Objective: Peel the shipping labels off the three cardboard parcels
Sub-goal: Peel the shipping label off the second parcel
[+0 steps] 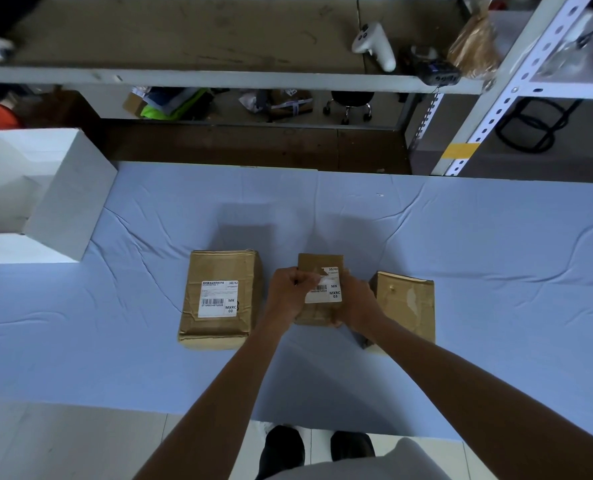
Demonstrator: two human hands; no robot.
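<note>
A counter draped in pale blue cloth fills the head view, with a grey metal shelf beyond it at 12 o'clock. Three cardboard parcels sit in a row near the middle. The left parcel, at 9 o'clock from the middle one, lies flat with one white label stuck fully on its top. The middle parcel is held between both hands. The left hand pinches the lifted upper-left edge of the second label, whose lower right remains stuck down. The right hand grips the parcel's right side. The right parcel, at 3 o'clock, shows bare cardboard with a pale scuffed patch. White boxes stand at 9 o'clock, their count unclear. One white controller and one brown bag rest on the shelf.
</note>
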